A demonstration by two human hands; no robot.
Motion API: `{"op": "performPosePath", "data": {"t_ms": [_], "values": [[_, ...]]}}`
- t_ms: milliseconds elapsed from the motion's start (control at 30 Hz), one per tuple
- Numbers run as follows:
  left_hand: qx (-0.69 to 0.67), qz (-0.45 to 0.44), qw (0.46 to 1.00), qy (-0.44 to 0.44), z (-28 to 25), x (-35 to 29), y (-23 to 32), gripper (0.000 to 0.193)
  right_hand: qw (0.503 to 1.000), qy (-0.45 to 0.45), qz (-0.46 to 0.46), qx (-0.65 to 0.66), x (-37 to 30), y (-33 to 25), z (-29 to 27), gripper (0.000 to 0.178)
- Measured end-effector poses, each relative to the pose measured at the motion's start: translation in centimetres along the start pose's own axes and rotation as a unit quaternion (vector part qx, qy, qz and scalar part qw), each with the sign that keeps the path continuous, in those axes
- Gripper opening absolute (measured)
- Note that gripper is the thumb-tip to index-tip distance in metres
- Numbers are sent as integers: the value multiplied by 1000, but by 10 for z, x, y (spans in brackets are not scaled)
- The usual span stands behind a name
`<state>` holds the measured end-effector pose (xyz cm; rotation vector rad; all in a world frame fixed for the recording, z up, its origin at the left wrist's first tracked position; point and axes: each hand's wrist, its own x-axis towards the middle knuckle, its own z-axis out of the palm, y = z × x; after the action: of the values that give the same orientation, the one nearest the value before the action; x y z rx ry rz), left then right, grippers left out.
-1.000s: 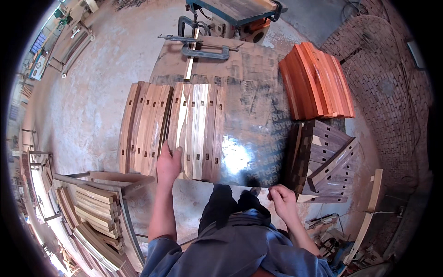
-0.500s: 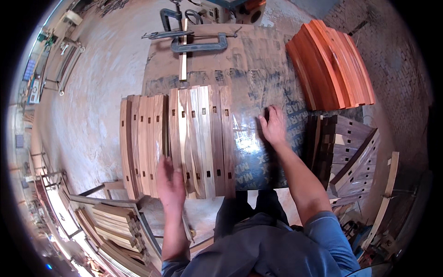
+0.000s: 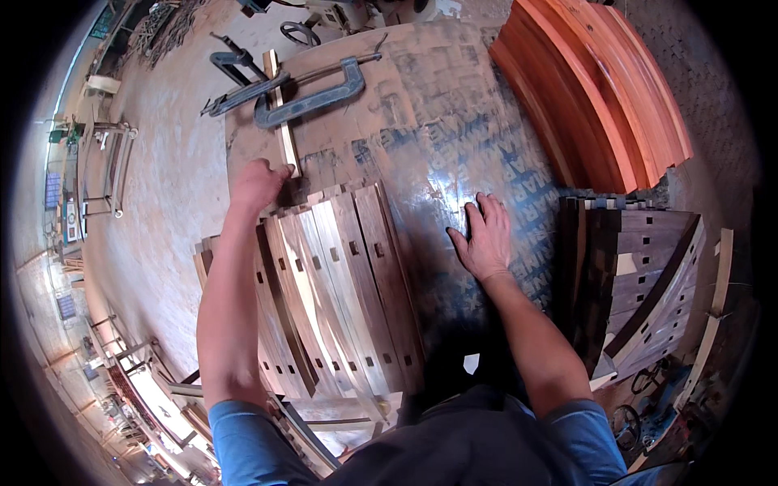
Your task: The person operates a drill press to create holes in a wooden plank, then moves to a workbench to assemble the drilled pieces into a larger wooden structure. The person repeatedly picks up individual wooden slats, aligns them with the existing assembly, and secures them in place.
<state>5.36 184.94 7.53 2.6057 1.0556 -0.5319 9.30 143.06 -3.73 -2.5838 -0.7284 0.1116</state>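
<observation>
My left hand [image 3: 261, 185] reaches over the left part of the table, its fingers curled at the near end of a narrow, light wooden strip [image 3: 287, 146]. The far part of this strip lies under metal G-clamps [image 3: 316, 101]. Below that hand stands a row of brown wooden slats [image 3: 344, 283] set side by side, with small rectangular mortises near their ends. My left forearm hides part of the row. My right hand [image 3: 486, 239] rests open, fingers apart, on the dark, shiny tabletop [image 3: 442, 150] to the right of the slats.
Curved reddish-orange wooden pieces [image 3: 596, 89] stand stacked at the far right. Nearer, a stack of dark mortised slats [image 3: 648, 283] has a piece lying slantwise on it. A long light strip [image 3: 705, 340] leans at the right edge. A metal-framed rack [image 3: 121, 162] stands at far left.
My left hand has moved forward from the slats to the light wooden strip. My right hand remains over the tabletop. The view has shifted and tilted.
</observation>
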Motion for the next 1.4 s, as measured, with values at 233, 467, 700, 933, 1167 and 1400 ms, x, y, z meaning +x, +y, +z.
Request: {"op": "performPosePath", "data": {"t_ms": [233,467,700,933,1167,1400], "values": [[5,27,990,138,-2,48,12,55,1000,-14,23,14,4,1,-3,55],[178,351,888,239,28,65,64,48,1000,5,9,15,4,1,-2,58],[241,300,880,278,37,116,72,30,1000,-3,10,15,4,3,-1,58],[247,254,915,192,34,127,76,20,999,-35,21,8,5,3,-2,56],[249,276,908,193,16,122,64,19,999,-43,27,7,5,4,-1,58],[173,326,904,216,-8,128,44,28,999,-42,27,7,4,5,0,59]]}}
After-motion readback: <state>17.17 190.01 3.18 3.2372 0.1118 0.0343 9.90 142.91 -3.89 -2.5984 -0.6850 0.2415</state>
